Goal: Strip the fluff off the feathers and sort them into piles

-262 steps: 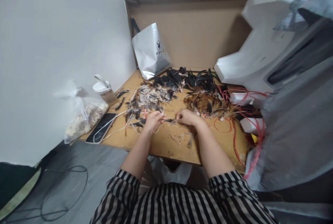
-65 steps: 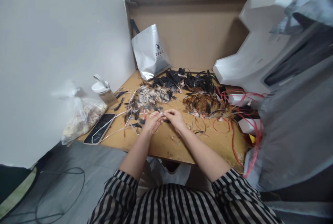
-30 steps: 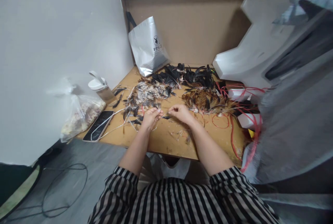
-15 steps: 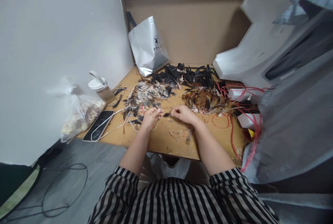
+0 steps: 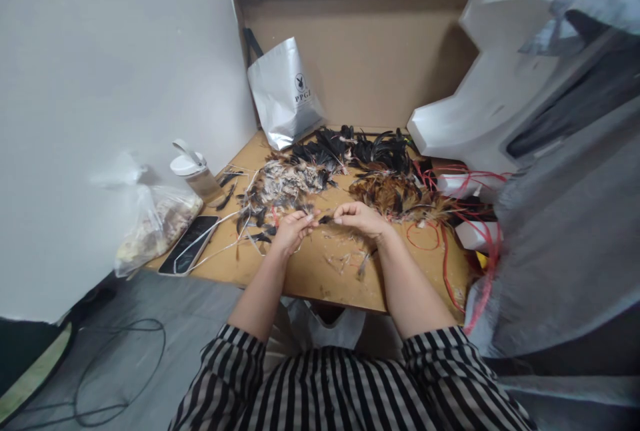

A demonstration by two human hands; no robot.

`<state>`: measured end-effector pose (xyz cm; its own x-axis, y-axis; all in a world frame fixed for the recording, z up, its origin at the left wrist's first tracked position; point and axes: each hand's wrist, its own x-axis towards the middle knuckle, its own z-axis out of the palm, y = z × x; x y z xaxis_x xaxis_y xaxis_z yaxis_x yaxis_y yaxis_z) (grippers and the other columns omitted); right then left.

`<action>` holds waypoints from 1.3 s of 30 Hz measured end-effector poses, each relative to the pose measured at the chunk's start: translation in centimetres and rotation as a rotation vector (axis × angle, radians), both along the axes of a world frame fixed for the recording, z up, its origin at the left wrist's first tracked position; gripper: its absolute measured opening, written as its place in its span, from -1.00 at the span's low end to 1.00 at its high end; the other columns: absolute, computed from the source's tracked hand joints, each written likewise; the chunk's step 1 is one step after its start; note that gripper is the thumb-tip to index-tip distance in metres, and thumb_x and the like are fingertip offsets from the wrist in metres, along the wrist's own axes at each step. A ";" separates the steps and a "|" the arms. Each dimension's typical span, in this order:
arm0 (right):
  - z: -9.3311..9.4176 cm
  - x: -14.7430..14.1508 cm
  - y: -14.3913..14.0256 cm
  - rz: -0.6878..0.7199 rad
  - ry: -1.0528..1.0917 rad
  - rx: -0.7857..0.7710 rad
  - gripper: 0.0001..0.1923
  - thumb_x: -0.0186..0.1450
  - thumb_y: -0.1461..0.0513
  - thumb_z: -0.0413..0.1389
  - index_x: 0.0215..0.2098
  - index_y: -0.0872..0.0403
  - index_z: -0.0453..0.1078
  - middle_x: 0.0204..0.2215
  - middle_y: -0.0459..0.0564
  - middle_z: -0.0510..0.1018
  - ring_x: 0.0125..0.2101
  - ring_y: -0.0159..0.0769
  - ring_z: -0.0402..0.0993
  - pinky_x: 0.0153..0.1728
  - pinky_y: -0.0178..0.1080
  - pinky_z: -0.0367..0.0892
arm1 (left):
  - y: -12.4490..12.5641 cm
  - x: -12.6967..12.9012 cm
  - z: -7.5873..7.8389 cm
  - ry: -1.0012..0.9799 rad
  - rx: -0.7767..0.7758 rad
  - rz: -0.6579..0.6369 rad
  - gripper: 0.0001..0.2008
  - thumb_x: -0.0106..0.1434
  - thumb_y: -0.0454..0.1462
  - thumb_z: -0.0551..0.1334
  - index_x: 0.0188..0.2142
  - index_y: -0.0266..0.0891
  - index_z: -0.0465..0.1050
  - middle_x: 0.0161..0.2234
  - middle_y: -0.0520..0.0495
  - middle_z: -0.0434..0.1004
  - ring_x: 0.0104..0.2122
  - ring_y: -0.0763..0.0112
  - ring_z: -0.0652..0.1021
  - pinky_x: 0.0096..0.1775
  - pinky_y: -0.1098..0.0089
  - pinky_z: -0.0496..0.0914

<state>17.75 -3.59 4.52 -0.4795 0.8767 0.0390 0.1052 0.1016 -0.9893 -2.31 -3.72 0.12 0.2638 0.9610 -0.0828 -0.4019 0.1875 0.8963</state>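
A small dark feather (image 5: pixel 326 219) spans the gap between my two hands, low over the wooden table. The fingertips of my left hand (image 5: pixel 295 229) pinch one end of it. My right hand (image 5: pixel 361 219) is closed in a pinch at its other end. Behind my left hand lies a heap of grey and white feathers (image 5: pixel 285 181). Brown feathers (image 5: pixel 387 192) are piled just beyond my right hand, and black feathers (image 5: pixel 370 149) lie farther back. Loose feather scraps (image 5: pixel 345 259) are scattered on the tabletop below my right hand.
A phone (image 5: pixel 189 244) and a plastic bag (image 5: pixel 155 221) sit at the left edge beside a lidded cup (image 5: pixel 197 174). A silver bag (image 5: pixel 285 94) leans on the cardboard back panel (image 5: pixel 370 57). Red cord (image 5: pixel 445 264) trails along the right.
My right hand has shifted slightly to the right, and my left hand a little downward. The dark feather is still between them. The view has tilted slightly.
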 end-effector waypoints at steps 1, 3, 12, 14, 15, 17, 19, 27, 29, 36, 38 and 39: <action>0.0 0.0 0.0 -0.003 0.008 -0.009 -0.76 -0.04 0.14 0.16 -0.48 0.16 0.39 -0.56 -0.13 0.42 -0.55 -0.49 0.24 -0.43 -0.38 0.11 | 0.0 0.0 0.0 0.008 -0.006 -0.024 -0.77 -0.08 -0.26 0.29 -0.49 -0.35 0.28 -0.34 -0.12 0.49 -0.48 0.57 0.48 -0.50 0.59 0.28; -0.1 0.0 0.1 -0.029 0.023 -0.024 -0.76 -0.05 0.14 0.17 -0.49 0.16 0.39 -0.57 -0.14 0.42 -0.56 -0.49 0.23 -0.44 -0.38 0.10 | -0.1 0.0 -0.1 0.031 -0.021 -0.057 -0.76 -0.08 -0.26 0.30 -0.46 -0.35 0.30 -0.47 -0.07 0.49 -0.51 0.54 0.49 -0.53 0.60 0.28; -2.3 -2.0 0.9 -0.228 0.166 -0.171 -0.72 -0.08 0.11 0.18 -0.49 0.15 0.37 -0.65 -0.16 0.37 -0.66 -0.54 0.17 -0.58 -0.41 0.06 | 0.4 0.1 -0.7 -0.051 -0.042 -0.009 -0.82 -0.06 -0.33 0.29 -0.48 -0.36 0.32 -0.52 -0.03 0.46 -0.47 0.56 0.50 -0.43 0.63 0.34; -2.5 -2.9 0.7 -0.250 0.205 -0.187 -0.69 -0.09 0.12 0.19 -0.43 0.14 0.37 -0.61 -0.15 0.39 -0.65 -0.54 0.19 -0.58 -0.41 0.06 | 0.7 0.0 -0.9 -0.110 -0.045 0.039 -0.84 -0.06 -0.35 0.29 -0.50 -0.36 0.31 -0.51 -0.02 0.46 -0.44 0.56 0.51 -0.41 0.64 0.35; -2.6 -3.3 0.5 -0.249 0.216 -0.181 -0.67 -0.09 0.12 0.20 -0.39 0.13 0.37 -0.60 -0.14 0.40 -0.64 -0.53 0.20 -0.58 -0.42 0.07 | 0.8 -0.1 -1.0 -0.134 -0.049 0.061 -0.84 -0.06 -0.36 0.29 -0.50 -0.35 0.31 -0.51 -0.02 0.46 -0.43 0.56 0.51 -0.41 0.65 0.35; -2.8 -4.3 0.3 -0.243 0.218 -0.142 -0.65 -0.10 0.12 0.20 -0.37 0.12 0.35 -0.58 -0.14 0.40 -0.61 -0.52 0.21 -0.56 -0.42 0.09 | 0.9 -0.1 -1.1 -0.160 -0.063 0.094 -0.85 -0.06 -0.37 0.29 -0.51 -0.35 0.30 -0.52 -0.01 0.46 -0.44 0.58 0.50 -0.42 0.65 0.35; -3.1 -5.1 0.2 -0.266 0.206 -0.074 -0.68 -0.11 0.11 0.21 -0.44 0.12 0.34 -0.59 -0.16 0.39 -0.60 -0.52 0.20 -0.54 -0.41 0.10 | 1.0 -0.1 -1.1 -0.152 -0.076 0.092 -0.86 -0.06 -0.38 0.28 -0.52 -0.35 0.30 -0.53 -0.01 0.46 -0.47 0.60 0.49 -0.42 0.65 0.35; -3.3 -5.3 0.3 -0.397 0.209 -0.038 -0.72 -0.05 0.06 0.15 -0.58 0.13 0.30 -0.71 -0.20 0.28 -0.67 -0.53 0.08 -0.60 -0.40 -0.01 | 0.6 0.0 -1.0 -0.057 -0.088 0.040 -0.81 -0.07 -0.33 0.30 -0.48 -0.36 0.30 -0.48 -0.06 0.48 -0.47 0.53 0.51 -0.54 0.65 0.31; -2.9 -5.1 0.2 -0.385 0.228 -0.069 -0.71 -0.05 0.05 0.14 -0.58 0.13 0.31 -0.73 -0.21 0.25 -0.69 -0.54 0.05 -0.62 -0.39 -0.05 | 0.6 0.0 -0.9 -0.023 -0.094 0.039 -0.80 -0.07 -0.32 0.30 -0.49 -0.35 0.29 -0.46 -0.08 0.49 -0.50 0.53 0.51 -0.57 0.65 0.29; -2.9 -5.7 0.1 -0.439 0.220 -0.067 -0.70 -0.09 0.05 0.17 -0.62 0.12 0.29 -0.72 -0.19 0.29 -0.68 -0.52 0.09 -0.61 -0.39 0.00 | 0.2 0.4 -0.5 0.061 -0.065 -0.006 -0.80 -0.06 -0.28 0.29 -0.49 -0.35 0.30 -0.41 -0.15 0.52 -0.55 0.54 0.50 -0.60 0.64 0.26; -3.2 -5.9 0.2 -0.469 0.216 -0.053 -0.72 -0.09 0.07 0.17 -0.62 0.12 0.28 -0.72 -0.19 0.30 -0.67 -0.52 0.10 -0.61 -0.40 0.01 | 0.2 0.5 -0.5 0.071 -0.056 -0.008 -0.80 -0.07 -0.28 0.29 -0.48 -0.36 0.32 -0.40 -0.15 0.52 -0.55 0.55 0.49 -0.61 0.63 0.26; -3.3 -6.0 0.2 -0.476 0.218 -0.045 -0.73 -0.08 0.07 0.16 -0.62 0.12 0.28 -0.71 -0.19 0.30 -0.66 -0.52 0.10 -0.60 -0.40 0.02 | 0.2 0.6 -0.5 0.077 -0.053 -0.010 -0.80 -0.07 -0.28 0.30 -0.48 -0.36 0.32 -0.41 -0.15 0.52 -0.56 0.55 0.49 -0.61 0.63 0.26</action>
<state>11.75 -3.40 1.20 -0.0124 0.9986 0.0508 -0.0798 0.0496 -0.9956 -1.75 -3.53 -0.41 0.2638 0.9523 -0.1536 -0.3301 0.2387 0.9133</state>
